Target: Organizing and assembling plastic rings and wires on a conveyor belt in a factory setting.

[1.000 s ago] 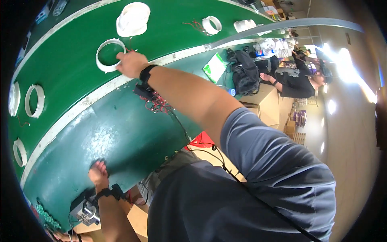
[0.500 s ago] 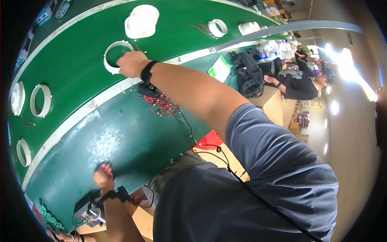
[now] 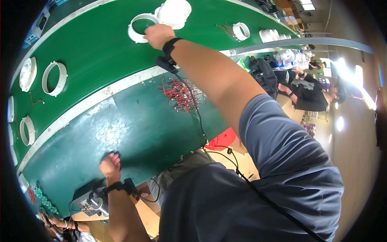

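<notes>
My right hand (image 3: 159, 35) reaches far across the green belt, its fingers closed on the near right rim of a white plastic ring (image 3: 132, 31). Just beyond that ring, close to its edge, lies a white round plastic housing (image 3: 174, 12). My left hand (image 3: 110, 166) rests low over the teal worktable (image 3: 141, 133), fingers loosely curled together with nothing visible in them. Below my right wrist, a tangled heap of red wires (image 3: 181, 94) with white connectors lies on the worktable. Both wrists wear black bands with small dark boxes.
More white rings (image 3: 54, 78) and a white housing (image 3: 28, 74) sit on the belt at left. Beside my left forearm stands a metal device (image 3: 90, 199). A grey rail (image 3: 306, 41) crosses at right, near a black backpack (image 3: 264, 76) and a co-worker (image 3: 310, 94). A black cable (image 3: 197, 117) hangs from my right wrist.
My right hand has carried the white ring farther away and rightward, up close to the white housing. The view has shifted a little. My left hand stays low over the worktable.
</notes>
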A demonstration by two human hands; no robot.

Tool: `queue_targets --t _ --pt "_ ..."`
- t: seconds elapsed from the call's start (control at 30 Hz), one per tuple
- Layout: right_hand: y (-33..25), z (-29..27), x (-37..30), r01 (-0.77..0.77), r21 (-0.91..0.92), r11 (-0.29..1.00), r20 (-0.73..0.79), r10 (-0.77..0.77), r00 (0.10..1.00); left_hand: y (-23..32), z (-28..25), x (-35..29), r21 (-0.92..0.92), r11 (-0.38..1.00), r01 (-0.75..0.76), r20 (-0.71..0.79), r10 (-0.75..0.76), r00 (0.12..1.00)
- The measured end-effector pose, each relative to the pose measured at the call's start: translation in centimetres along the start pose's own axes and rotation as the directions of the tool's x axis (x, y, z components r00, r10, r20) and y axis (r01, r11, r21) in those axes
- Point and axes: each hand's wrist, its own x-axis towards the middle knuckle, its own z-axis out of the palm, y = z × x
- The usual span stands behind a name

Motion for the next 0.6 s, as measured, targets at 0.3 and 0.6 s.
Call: queue_targets --t 0.3,0.6 --pt "3.3 -0.3 -0.8 -0.165 0.032 0.986 -0.004 0.165 0.986 -0.1 -0.4 0.2 -0.016 1.0 -0.008 0.059 0.009 0.998" --pt "-14.0 0.6 -0.6 0.399 0.365 0.841 -0.261 -0.319 0.911 0.8 -0.4 -0.7 -0.014 1.0 0.024 0.044 -0.024 0.999"
